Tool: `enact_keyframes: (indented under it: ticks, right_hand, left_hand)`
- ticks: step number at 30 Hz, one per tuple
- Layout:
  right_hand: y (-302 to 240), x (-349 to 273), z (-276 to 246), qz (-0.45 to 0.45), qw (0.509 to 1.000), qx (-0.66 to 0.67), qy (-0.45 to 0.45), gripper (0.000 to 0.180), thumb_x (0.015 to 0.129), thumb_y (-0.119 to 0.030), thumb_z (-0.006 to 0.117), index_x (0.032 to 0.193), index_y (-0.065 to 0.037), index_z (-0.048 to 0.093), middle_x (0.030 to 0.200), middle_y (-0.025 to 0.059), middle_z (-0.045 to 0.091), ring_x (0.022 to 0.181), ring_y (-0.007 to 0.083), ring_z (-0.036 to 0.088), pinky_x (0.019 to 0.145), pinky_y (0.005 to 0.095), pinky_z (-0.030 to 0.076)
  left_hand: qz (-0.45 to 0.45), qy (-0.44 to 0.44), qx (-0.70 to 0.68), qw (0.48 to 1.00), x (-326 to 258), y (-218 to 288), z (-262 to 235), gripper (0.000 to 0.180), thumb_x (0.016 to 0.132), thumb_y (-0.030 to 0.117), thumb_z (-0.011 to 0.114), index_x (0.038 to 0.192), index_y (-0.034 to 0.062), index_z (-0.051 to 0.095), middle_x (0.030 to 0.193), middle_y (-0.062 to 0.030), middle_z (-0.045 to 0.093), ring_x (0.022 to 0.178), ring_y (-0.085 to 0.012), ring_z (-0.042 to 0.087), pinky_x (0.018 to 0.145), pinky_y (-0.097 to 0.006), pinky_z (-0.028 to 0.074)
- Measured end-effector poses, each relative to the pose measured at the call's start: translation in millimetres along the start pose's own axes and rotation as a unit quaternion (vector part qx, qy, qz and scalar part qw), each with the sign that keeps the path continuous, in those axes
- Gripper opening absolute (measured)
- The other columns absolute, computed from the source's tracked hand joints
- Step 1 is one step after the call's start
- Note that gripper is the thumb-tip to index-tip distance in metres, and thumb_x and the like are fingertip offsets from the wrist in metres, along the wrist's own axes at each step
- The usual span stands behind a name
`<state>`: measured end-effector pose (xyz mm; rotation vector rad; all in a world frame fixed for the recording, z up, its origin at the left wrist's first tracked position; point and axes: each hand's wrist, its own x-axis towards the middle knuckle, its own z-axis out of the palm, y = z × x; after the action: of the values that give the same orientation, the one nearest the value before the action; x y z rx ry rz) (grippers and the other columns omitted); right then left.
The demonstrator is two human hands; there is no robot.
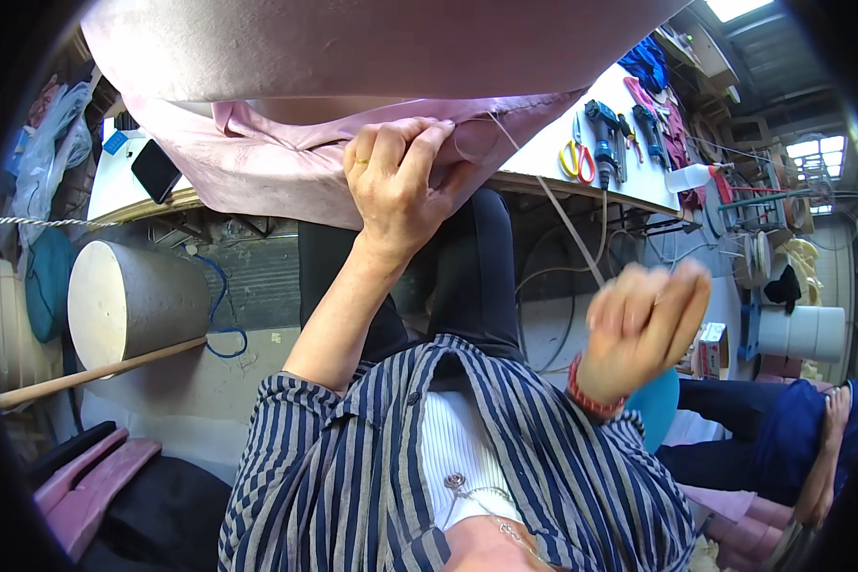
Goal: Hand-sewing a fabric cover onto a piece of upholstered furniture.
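Left hand: closed on pink fabric edge, pinning it taut at white table edge | Right hand: blurred, fingers curled, thread apparently drawn tight; grip cannot be confirmed | Scissors on table.

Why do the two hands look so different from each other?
The left hand grips the edge of the pink cloth, while the right hand is up in the air, off the cloth, with a thin thread running toward it. The left hand looks sharp; the right hand is blurred. The left hand wears a ring; the right hand has a red band at its wrist. Both are bare.
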<state>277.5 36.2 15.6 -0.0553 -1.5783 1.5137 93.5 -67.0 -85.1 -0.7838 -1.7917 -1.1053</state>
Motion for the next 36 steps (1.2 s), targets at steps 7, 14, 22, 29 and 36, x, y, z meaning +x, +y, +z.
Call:
enact_keyframes:
  ticks: [7,14,22,29,36]
  right_hand:
    - [1.2,-102.2,-80.4,0.39,0.917,-0.018,0.082,0.01,0.106,-0.015,0.038,0.104,-0.007,0.044,0.057,-0.0012,0.036,0.043,0.0066,0.03,0.039,0.0229,0.032]
    - [29.2,-197.4,-162.7,0.497,0.832,-0.165,0.18,0.01,0.104,-0.021,0.047,0.101,-0.012,0.045,0.057,-0.0027,0.039,0.042,0.0065,0.035,0.036,0.0227,0.033]
    - [54.4,-336.8,-284.9,0.382,0.696,-0.608,0.002,0.013,0.096,-0.016,0.055,0.095,-0.003,0.052,0.069,0.0168,0.061,0.061,0.0309,0.063,0.057,0.0413,0.047]
    - [46.7,-343.5,-292.0,0.418,0.604,-0.676,-0.049,0.008,0.096,-0.011,0.052,0.095,-0.003,0.051,0.078,0.0229,0.062,0.076,0.0449,0.062,0.064,0.0485,0.048]
    - [75.7,-268.4,-264.3,0.343,0.631,-0.691,-0.072,0.005,0.095,-0.007,0.052,0.095,-0.002,0.051,0.08,0.0235,0.063,0.078,0.0461,0.062,0.064,0.0485,0.048]
  left_hand:
    - [0.019,0.002,0.027,0.999,-4.1,-1.4,1.7,0.054,0.058,0.033,0.09,0.104,0.0127,0.069,0.096,-0.0025,0.063,0.087,-0.0198,0.057,0.08,-0.035,0.041]
    - [0.024,0.011,0.05,0.998,-8.0,-4.9,4.3,0.058,0.062,0.048,0.086,0.105,0.0139,0.068,0.1,-0.0034,0.062,0.092,-0.0204,0.057,0.084,-0.038,0.038]
    - [0.038,0.004,0.035,0.999,-9.5,-1.8,5.3,0.06,0.065,0.055,0.082,0.107,0.0131,0.069,0.101,-0.0046,0.063,0.094,-0.021,0.057,0.084,-0.037,0.038]
    - [0.053,0.018,0.035,0.998,-8.0,-7.5,3.5,0.051,0.071,0.05,0.08,0.105,0.0131,0.069,0.098,-0.0036,0.063,0.09,-0.02,0.057,0.083,-0.036,0.038]
    - [0.021,0.005,0.019,1.0,-5.8,-8.3,-4.8,0.041,0.075,0.038,0.078,0.106,0.0128,0.07,0.094,-0.0019,0.063,0.087,-0.0186,0.057,0.082,-0.034,0.038]
